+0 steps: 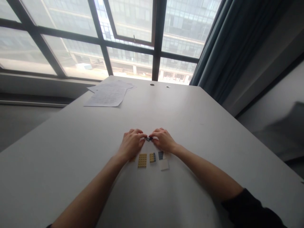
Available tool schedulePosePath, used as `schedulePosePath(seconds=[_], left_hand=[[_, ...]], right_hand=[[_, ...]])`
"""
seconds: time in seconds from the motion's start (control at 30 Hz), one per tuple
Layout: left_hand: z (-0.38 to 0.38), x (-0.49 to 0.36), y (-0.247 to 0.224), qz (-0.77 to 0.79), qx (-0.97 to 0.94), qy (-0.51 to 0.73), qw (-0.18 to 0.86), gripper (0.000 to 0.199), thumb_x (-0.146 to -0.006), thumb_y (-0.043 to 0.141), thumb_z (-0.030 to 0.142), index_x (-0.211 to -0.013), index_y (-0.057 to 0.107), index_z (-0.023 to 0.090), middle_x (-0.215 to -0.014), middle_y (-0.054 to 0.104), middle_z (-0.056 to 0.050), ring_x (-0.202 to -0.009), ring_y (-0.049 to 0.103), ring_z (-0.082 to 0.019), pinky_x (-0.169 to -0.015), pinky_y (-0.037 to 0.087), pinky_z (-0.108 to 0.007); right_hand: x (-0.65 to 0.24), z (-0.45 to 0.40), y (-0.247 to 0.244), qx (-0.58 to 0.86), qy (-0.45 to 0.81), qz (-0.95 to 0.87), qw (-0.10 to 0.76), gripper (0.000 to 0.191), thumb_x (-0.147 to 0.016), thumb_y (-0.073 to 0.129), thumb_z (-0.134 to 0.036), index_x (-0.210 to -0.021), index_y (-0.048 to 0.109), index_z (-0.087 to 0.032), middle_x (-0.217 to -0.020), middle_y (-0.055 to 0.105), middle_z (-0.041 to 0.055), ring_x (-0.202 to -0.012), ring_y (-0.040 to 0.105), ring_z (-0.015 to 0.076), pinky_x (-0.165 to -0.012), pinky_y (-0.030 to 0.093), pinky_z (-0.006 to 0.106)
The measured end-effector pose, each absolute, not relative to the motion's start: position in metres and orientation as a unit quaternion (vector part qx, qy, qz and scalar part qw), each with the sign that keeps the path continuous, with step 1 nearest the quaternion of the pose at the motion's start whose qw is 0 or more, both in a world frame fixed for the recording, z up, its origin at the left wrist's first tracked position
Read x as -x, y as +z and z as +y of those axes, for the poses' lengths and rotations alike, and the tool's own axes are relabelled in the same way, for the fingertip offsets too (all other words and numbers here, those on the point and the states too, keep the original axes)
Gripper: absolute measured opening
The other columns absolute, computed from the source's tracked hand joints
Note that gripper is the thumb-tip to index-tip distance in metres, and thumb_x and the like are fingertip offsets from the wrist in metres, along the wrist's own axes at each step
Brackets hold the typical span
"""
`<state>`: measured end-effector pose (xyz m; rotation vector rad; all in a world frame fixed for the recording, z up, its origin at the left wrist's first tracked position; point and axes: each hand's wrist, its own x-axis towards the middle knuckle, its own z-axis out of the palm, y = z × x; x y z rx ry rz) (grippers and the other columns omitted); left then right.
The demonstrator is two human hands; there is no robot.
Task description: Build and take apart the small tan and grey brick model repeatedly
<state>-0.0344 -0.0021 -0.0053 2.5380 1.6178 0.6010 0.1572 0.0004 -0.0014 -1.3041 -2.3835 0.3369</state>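
My left hand (133, 142) and my right hand (163, 140) meet near the middle of the white table. Between their fingertips is a small grey and dark piece (148, 139), pinched from both sides; its exact shape is too small to tell. Just nearer to me lie a yellow studded plate (142, 160), a smaller yellow and blue-grey studded piece (152, 157), a blue-grey studded piece (161, 155) and a white square (163, 164). Another yellow piece (132, 159) is partly hidden by my left hand.
Printed papers (106, 95) overlap at the table's far left. A dark round spot (152, 85) and a small object (168, 86) are near the far edge of the table (185, 110). Beyond are windows and, at right, a dark curtain (223, 47).
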Motion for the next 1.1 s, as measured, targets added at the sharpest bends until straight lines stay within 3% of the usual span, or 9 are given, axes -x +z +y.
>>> schedulePosePath(seconds=[0.23, 0.5, 0.6, 0.8, 1.1], left_hand=[[0.0, 0.04, -0.006, 0.511, -0.829, 0.224, 0.038, 0.02, -0.082, 0.053, 0.022, -0.081, 0.072, 0.025, -0.096, 0.07, -0.005, -0.091, 0.058, -0.025, -0.082, 0.04, -0.041], [-0.004, 0.039, -0.004, 0.551, -0.809, 0.205, 0.011, 0.017, -0.08, 0.057, 0.034, -0.073, 0.067, 0.022, -0.083, 0.068, -0.007, -0.086, 0.057, -0.026, -0.078, 0.039, -0.041], [-0.003, 0.041, -0.002, 0.564, -0.8, 0.206, 0.007, 0.022, -0.082, 0.053, 0.037, -0.073, 0.066, 0.021, -0.083, 0.068, -0.007, -0.085, 0.058, -0.026, -0.078, 0.039, -0.041], [0.002, 0.054, 0.001, 0.548, -0.81, 0.204, 0.041, 0.022, -0.078, 0.05, 0.02, -0.083, 0.071, 0.024, -0.09, 0.07, -0.005, -0.09, 0.058, -0.026, -0.082, 0.039, -0.04], [0.001, 0.056, 0.001, 0.499, -0.844, 0.18, 0.077, 0.016, -0.076, 0.054, 0.029, -0.073, 0.07, 0.025, -0.081, 0.069, -0.003, -0.083, 0.058, -0.023, -0.079, 0.04, -0.036]], right_hand=[[-0.166, 0.0, -0.003, 0.477, 0.118, -0.846, 0.206, 0.016, -0.081, 0.064, -0.017, -0.095, 0.07, -0.021, -0.095, 0.068, 0.0037, -0.094, 0.056, 0.0185, -0.088, 0.04, 0.032], [-0.174, 0.007, -0.003, 0.491, 0.132, -0.834, 0.217, 0.018, -0.081, 0.064, -0.016, -0.097, 0.07, -0.022, -0.096, 0.066, 0.0046, -0.095, 0.055, 0.0179, -0.088, 0.04, 0.032], [-0.167, 0.003, -0.001, 0.496, 0.114, -0.831, 0.222, 0.014, -0.082, 0.065, -0.021, -0.094, 0.07, -0.021, -0.097, 0.065, 0.0056, -0.097, 0.054, 0.0191, -0.088, 0.04, 0.034], [-0.148, -0.001, 0.003, 0.447, 0.075, -0.874, 0.174, 0.011, -0.083, 0.064, -0.022, -0.091, 0.071, -0.021, -0.101, 0.065, 0.0049, -0.098, 0.052, 0.0208, -0.087, 0.037, 0.035], [-0.147, -0.004, 0.003, 0.444, 0.053, -0.882, 0.15, 0.015, -0.083, 0.065, -0.034, -0.082, 0.07, -0.019, -0.095, 0.065, 0.0059, -0.095, 0.052, 0.0209, -0.085, 0.036, 0.035]])
